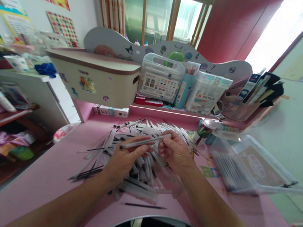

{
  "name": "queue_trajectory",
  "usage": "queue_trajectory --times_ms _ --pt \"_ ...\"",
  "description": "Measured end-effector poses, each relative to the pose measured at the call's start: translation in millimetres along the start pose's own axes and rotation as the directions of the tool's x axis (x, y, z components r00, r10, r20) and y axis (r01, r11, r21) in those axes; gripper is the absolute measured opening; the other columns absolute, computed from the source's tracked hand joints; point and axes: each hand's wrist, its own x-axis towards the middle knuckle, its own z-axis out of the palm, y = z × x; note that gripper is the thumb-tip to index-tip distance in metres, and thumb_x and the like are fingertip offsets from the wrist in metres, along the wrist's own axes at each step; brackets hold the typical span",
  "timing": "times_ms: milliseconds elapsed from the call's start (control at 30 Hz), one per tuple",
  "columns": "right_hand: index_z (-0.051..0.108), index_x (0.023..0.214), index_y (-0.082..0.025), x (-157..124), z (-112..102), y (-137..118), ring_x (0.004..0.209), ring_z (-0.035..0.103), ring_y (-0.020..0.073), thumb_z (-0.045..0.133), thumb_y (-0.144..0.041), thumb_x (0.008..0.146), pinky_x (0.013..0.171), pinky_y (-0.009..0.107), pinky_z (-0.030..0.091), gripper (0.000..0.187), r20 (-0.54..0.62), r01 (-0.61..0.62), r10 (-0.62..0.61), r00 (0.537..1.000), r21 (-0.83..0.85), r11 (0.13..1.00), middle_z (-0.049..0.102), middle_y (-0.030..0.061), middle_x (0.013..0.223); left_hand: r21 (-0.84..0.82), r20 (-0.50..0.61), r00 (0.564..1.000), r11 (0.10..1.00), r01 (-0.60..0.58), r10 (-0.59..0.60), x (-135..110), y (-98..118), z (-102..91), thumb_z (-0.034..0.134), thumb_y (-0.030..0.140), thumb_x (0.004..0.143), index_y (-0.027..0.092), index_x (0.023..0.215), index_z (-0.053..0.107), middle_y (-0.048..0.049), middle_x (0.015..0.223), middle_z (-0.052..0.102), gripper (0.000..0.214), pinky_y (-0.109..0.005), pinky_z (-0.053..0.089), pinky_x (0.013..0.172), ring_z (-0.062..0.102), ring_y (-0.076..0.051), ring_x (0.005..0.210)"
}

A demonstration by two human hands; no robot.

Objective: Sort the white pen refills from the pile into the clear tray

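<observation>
A translucent white pen [138,142] with a black left end is held slanting between my two hands, above a heap of similar parts. My right hand [176,153] pinches its right end between thumb and fingers. Lower along the barrel, my left hand [123,158] supports it across the fingers, the thumb beneath it. Under and around both hands spreads a pile of clear pen barrels [139,193], mixed with thin black refills [88,174] and small black caps. One single dark refill [143,205] lies apart, close to the desk's front edge.
On the right of the pink desk [70,200] stands an open clear plastic box [244,180] with pens laid in it. Behind it is a jar of pens [206,129]. The shelf at the back carries a lidded beige bin [99,79], marker cases [161,79] and a pen holder [239,107].
</observation>
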Motion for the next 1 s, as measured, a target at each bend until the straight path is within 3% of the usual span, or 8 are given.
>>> queue_trajectory --times_ms 133,300,400,500,633,700,867,1000 --pt "0.062 0.088 -0.021 -6.4 -0.6 -45.0 0.049 0.051 0.0070 0.076 -0.031 0.074 0.042 0.016 0.038 0.022 -0.050 0.252 -0.260 0.964 -0.122 0.960 0.058 -0.0059 0.061 0.051 -0.015 0.998 0.997 -0.066 0.067 1.8 2.4 -2.3 0.074 0.030 0.079 0.021 0.116 0.060 -0.0061 0.103 0.074 0.041 -0.028 0.056 0.069 0.072 -0.018 0.082" --pt "0.067 0.091 -0.021 -50.8 0.9 -129.1 0.061 0.062 0.0097 0.069 -0.021 0.082 0.055 0.024 0.052 0.009 -0.024 0.498 -0.700 0.714 -0.685 0.531 0.069 0.0008 0.087 0.105 -0.020 0.995 0.990 -0.094 0.097 3.3 2.8 -5.8 0.068 0.030 0.084 0.023 0.124 0.053 -0.0054 0.101 0.073 0.044 -0.027 0.055 0.068 0.069 -0.016 0.080" --pt "0.063 0.102 -0.019 -79.4 -9.2 -174.1 0.069 0.067 0.0146 0.072 -0.019 0.081 0.064 0.032 0.055 0.022 -0.021 0.357 -0.864 0.504 -0.905 0.231 0.069 0.0055 0.087 0.124 -0.030 0.994 0.988 -0.097 0.102 2.5 3.8 -5.9 0.068 0.029 0.084 0.023 0.123 0.054 -0.0046 0.101 0.072 0.042 -0.027 0.054 0.069 0.069 -0.015 0.080" --pt "0.052 0.119 -0.021 -90.5 -45.2 -206.6 0.065 0.066 0.0134 0.076 -0.024 0.081 0.062 0.031 0.052 0.045 -0.054 0.022 -0.907 0.417 -0.997 0.070 0.071 0.0081 0.086 0.136 -0.052 0.993 0.986 -0.096 0.104 2.3 5.9 -5.4 0.068 0.029 0.084 0.023 0.123 0.054 -0.0041 0.100 0.072 0.042 -0.027 0.054 0.070 0.068 -0.015 0.078" --pt "0.052 0.094 -0.017 -82.3 -114.7 -219.5 0.053 0.063 0.0120 0.067 -0.013 0.084 0.054 0.028 0.047 0.019 -0.355 -0.350 -0.543 0.761 -0.929 0.118 0.069 0.0084 0.070 0.146 -0.068 0.992 0.985 -0.093 0.104 3.7 7.1 -5.5 0.068 0.030 0.083 0.022 0.123 0.054 -0.0036 0.098 0.073 0.043 -0.026 0.054 0.069 0.067 -0.014 0.076" --pt "0.051 0.090 -0.018 -74.9 -142.6 -209.8 0.052 0.062 0.0115 0.060 -0.010 0.084 0.052 0.026 0.045 0.013 -0.399 -0.384 -0.345 0.850 -0.916 0.114 0.068 0.0067 0.064 0.157 -0.065 0.992 0.983 -0.093 0.104 4.5 5.8 -6.0 0.068 0.030 0.084 0.022 0.122 0.055 -0.0033 0.097 0.072 0.041 -0.026 0.054 0.069 0.067 -0.014 0.075" --pt "0.052 0.081 -0.018 -57.3 -176.1 -169.1 0.043 0.056 0.0091 0.053 -0.001 0.077 0.045 0.019 0.038 0.018 -0.357 -0.345 -0.088 0.930 -0.930 0.124 0.059 -0.0029 0.051 0.156 -0.047 0.994 0.984 -0.091 0.099 4.8 2.9 -6.6 0.068 0.029 0.084 0.023 0.118 0.058 -0.0021 0.095 0.072 0.036 -0.025 0.054 0.070 0.066 -0.013 0.074" --pt "0.061 0.063 -0.015 -47.2 -180.1 -154.0 0.038 0.053 0.0103 0.062 0.008 0.058 0.041 0.018 0.037 0.024 -0.280 -0.291 -0.183 0.942 -0.956 -0.036 0.057 -0.0048 0.044 0.149 -0.048 0.994 0.985 -0.087 0.095 4.0 5.2 -5.5 0.070 0.029 0.082 0.022 0.113 0.060 -0.0023 0.093 0.073 0.034 -0.025 0.054 0.069 0.066 -0.012 0.072"
